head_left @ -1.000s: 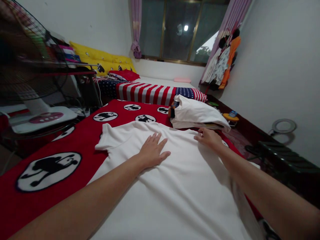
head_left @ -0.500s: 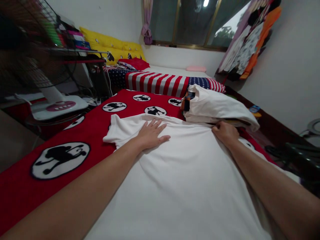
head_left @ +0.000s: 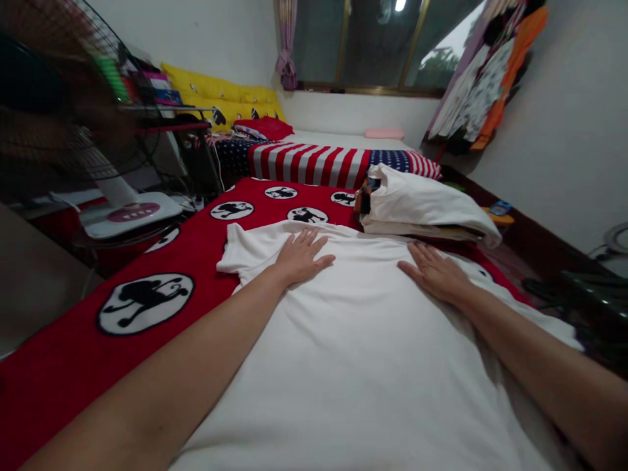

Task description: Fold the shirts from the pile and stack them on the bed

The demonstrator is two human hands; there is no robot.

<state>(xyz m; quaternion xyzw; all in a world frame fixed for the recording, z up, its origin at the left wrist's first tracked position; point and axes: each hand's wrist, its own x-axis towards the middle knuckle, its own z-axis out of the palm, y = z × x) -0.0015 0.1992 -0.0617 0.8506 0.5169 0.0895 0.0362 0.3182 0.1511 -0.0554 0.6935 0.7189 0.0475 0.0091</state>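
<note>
A white T-shirt (head_left: pixel 363 340) lies spread over the red blanket (head_left: pixel 206 261), which is printed with black figures in white ovals. My left hand (head_left: pixel 301 257) rests flat on the shirt near its left shoulder, fingers apart and the short sleeve beyond it. On the shirt's right upper part lies my right hand (head_left: pixel 436 269), palm down with its thumb out to the side. Neither hand grips anything. Just past my right hand sits a stack of folded clothes (head_left: pixel 426 206), white on top.
At the left stands an electric fan (head_left: pixel 127 203) beside a cluttered small table. Behind the blanket is a bed with a stars-and-stripes cover (head_left: pixel 309 161) and a yellow cushion (head_left: pixel 220 98). Clothes (head_left: pixel 483 91) hang at the right of the window. A blue object (head_left: pixel 500 208) lies right of the stack.
My right hand has gone from closed fingers at the shirt's right edge, by the stack, to lying flat on the cloth. My left hand stays in place on the shirt. The view shifted slightly.
</note>
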